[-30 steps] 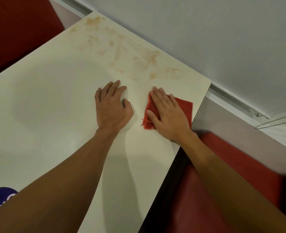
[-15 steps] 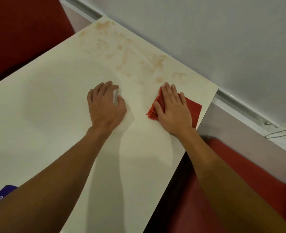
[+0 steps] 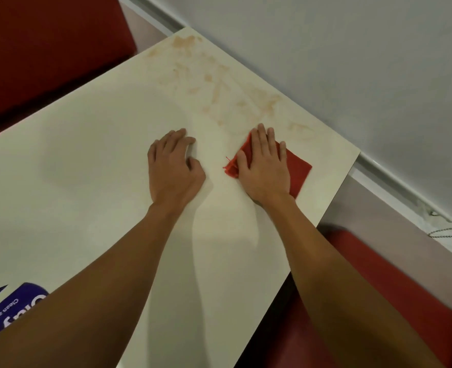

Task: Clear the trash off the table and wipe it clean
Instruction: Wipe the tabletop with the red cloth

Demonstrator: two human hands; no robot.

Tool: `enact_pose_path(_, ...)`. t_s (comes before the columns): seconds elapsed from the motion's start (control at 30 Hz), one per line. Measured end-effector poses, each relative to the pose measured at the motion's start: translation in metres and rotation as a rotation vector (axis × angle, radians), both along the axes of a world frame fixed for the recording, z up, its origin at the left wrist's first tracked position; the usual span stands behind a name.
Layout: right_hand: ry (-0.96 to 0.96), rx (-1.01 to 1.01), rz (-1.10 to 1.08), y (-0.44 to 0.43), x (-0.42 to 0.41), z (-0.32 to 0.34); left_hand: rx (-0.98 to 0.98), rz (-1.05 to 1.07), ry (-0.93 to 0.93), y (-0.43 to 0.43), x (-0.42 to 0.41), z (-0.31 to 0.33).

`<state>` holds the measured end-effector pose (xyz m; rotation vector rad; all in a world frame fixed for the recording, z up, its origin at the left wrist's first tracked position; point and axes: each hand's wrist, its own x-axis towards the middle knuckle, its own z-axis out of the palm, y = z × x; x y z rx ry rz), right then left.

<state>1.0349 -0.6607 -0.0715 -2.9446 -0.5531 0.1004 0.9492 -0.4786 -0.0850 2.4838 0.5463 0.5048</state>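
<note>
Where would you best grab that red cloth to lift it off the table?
Probably by the bare corner of the red cloth that sticks out past the right hand, toward the edge of the table. The cloth lies flat, and the hand presses on the rest of it. So pinch that free corner, coming from the right side and sliding a thumb under it.

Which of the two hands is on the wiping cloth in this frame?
The right hand, pressing flat with straight fingers on the red cloth. The left hand rests directly on the table beside it, touching no cloth.
</note>
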Motion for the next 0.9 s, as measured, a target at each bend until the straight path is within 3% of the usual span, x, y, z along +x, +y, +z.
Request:
enact_pose_path(0.2, 0.002, 0.007, 0.368, -0.025, -0.03, 0.003, 0.026, 0.01, 0.005, -0.001, -0.001, 0.0)
enact_pose_path(0.4, 0.011, 0.003, 0.021, 0.02, 0.005, 0.001, 0.027, 0.013, 0.01, 0.0, 0.001, 0.0)
enact_pose_path(0.5, 0.019, 0.014, 0.24, 0.033, -0.002, 0.003, 0.048, 0.019, 0.011, -0.002, -0.002, 0.0)
enact_pose_path(0.6, 0.027, 0.034, 0.438, -0.009, -0.016, 0.005, 0.048, 0.019, 0.017, -0.001, -0.003, 0.002)
enact_pose_path(0.7, 0.006, 0.016, 0.254, -0.02, -0.001, 0.002, 0.039, 0.017, 0.019, 0.0, -0.002, 0.001)
enact_pose_path(0.8, 0.018, 0.005, 0.089, 0.023, 0.011, -0.001, 0.012, 0.024, 0.003, 0.001, -0.002, -0.001)
enact_pose_path(0.9, 0.025, 0.021, 0.26, 0.045, 0.002, 0.0, -0.054, 0.04, -0.041, 0.001, -0.002, 0.0)
